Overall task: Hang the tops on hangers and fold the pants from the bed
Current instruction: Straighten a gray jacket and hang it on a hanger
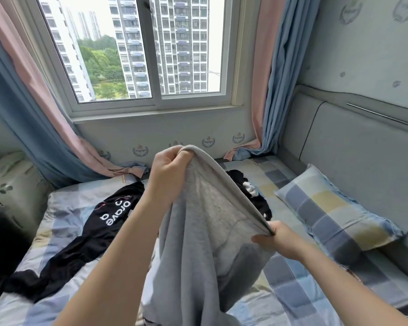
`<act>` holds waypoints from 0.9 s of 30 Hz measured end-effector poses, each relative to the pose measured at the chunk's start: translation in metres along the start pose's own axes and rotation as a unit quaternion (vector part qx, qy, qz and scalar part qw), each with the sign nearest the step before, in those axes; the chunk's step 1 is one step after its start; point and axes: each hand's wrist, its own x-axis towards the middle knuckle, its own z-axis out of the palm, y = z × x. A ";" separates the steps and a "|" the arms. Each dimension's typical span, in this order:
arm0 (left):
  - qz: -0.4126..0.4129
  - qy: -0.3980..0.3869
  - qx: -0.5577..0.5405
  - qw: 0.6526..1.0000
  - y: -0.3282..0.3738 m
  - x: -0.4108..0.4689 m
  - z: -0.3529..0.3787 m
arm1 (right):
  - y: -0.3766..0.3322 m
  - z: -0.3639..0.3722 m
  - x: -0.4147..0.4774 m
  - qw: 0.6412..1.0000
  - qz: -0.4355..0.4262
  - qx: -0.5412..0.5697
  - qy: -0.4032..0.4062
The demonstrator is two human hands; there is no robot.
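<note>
Hands (pixel 167 165) (pixel 278 238) grip soft grey fleece pants (pixel 198 243) by ribbed waistband.

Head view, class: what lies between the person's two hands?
In the head view, the banded edge of the grey garment runs between the left hand, gripping it high, and the right hand, pinching it lower.

1 grey garment (pixel 205 231), 2 black garments (pixel 97 231), 1 pillow (pixel 335 212)

Bed (pixel 290 278) with checked sheet, bearing a black top (pixel 108 220) with white lettering at left, a second black garment (pixel 250 191) farther back, and a checked pillow (pixel 335 208) at right.
</note>
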 end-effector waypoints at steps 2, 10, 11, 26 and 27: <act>-0.016 -0.011 0.054 0.998 -0.013 0.004 -0.004 | -0.013 -0.006 0.000 0.999 -0.021 0.000 0.027; -0.096 -0.262 0.187 0.942 -0.061 -0.030 0.005 | -0.110 -0.002 -0.016 0.969 -0.229 0.075 0.047; -0.091 -0.294 0.191 0.932 -0.065 -0.037 0.010 | -0.119 -0.001 -0.017 0.965 -0.249 0.069 0.041; -0.035 -0.095 0.080 0.992 -0.052 -0.032 0.030 | -0.052 -0.009 0.006 0.993 -0.048 -0.108 -0.008; -0.039 -0.093 0.065 0.993 -0.050 -0.030 0.029 | -0.043 -0.007 0.007 0.992 -0.030 -0.121 -0.006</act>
